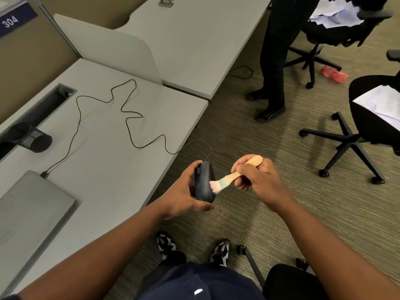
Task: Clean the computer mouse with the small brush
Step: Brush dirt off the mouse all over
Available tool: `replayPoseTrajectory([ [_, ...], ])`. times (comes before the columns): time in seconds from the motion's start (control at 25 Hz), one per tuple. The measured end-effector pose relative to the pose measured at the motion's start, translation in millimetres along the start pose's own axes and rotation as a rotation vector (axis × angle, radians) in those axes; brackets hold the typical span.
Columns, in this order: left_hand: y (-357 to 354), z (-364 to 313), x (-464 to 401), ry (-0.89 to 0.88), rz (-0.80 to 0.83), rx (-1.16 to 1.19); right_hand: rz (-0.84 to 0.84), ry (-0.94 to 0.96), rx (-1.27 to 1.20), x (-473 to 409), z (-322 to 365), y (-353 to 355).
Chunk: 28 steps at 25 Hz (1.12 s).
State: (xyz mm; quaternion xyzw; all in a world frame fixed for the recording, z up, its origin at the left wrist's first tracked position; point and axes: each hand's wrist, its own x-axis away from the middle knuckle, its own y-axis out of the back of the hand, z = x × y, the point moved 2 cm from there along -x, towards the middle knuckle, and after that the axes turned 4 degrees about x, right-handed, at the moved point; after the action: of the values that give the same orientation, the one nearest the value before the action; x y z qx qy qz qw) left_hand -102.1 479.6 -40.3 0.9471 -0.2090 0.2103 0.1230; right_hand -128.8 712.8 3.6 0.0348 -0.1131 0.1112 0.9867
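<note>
Brushing of computer mouse, held in air just off desk edge.

Left hand curled around mouse, gripping it on edge. Right hand wrapped around wooden handle of small brush, bristles touching mouse side. Mouse cable trailing across desk to closed laptop.

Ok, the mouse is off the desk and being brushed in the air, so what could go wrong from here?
The mouse is held by the left hand past the desk edge, over carpet; a slip could drop it. Its cable loops across the desk to the closed laptop, so pulling further might tug the plug. Brush debris likely falls on the carpet.
</note>
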Motion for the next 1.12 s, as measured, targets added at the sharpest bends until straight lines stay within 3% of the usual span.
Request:
replayPoseTrajectory([
  [0.16,0,1,-1,-0.002,0.007,0.007,-0.103,0.072,-0.066,-2,-3,2],
  [0.44,5,0,-2,0.014,0.005,0.039,0.019,-0.024,-0.004,-2,-5,3],
  [0.64,2,0,-1,0.016,0.057,0.022,-0.119,0.057,-0.059,-6,-7,3],
  [0.96,1,5,-3,0.014,0.071,0.010,-0.008,0.001,-0.046,-6,-4,4],
  [1.12,1,4,-2,0.009,0.088,0.030,-0.120,0.051,-0.054,-9,-3,3],
])
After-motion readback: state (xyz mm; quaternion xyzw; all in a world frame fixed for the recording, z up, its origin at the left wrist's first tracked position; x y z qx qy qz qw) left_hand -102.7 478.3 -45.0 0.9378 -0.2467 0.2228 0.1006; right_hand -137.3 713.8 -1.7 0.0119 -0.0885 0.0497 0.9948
